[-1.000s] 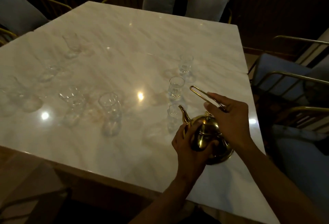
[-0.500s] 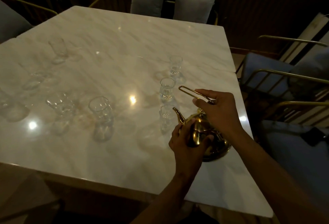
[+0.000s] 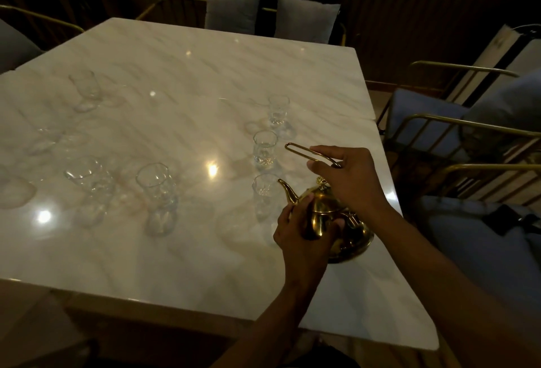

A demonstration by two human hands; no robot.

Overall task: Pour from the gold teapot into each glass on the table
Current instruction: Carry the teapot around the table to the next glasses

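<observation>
Fingers: on my right hand (image 3: 352, 179) they curl round the wire handle (image 3: 304, 151) and pinch it at its near end; on my left hand (image 3: 301, 228) they wrap the belly of the teapot (image 3: 330, 215), thumb on the near side, just below the spout root.
Teapot: gold, between my two hands, tilted, with its base toward my right wrist and its spout (image 3: 288, 190) rising just past my left fingertips.
Nearest glass: glass (image 3: 265, 195) stands just beyond my left fingertips, its rim beside the spout tip; I can't tell whether anything is flowing.
Other glasses: two more in line farther out past the spout, the mid glass (image 3: 265, 148) and the far one (image 3: 278, 110); several others well off to the left of my left hand, among them a big one (image 3: 158, 192).
Table: pale marble top (image 3: 181, 81), glossy, with lamp glare.
Risk, knock: I judge the spout could clip the nearest rim, since they stand so close and the glass looks light.
Risk, miss: clear glass in dim light makes the rim hard to find, so liquid may land on the marble.
Risk, lid: the knobbed lid (image 3: 322, 184) is under no finger; a steeper tilt could tip it off.
Risk, slip: polished metal under my left palm may slide.
Writing: none readable; no brand or label shows.
</observation>
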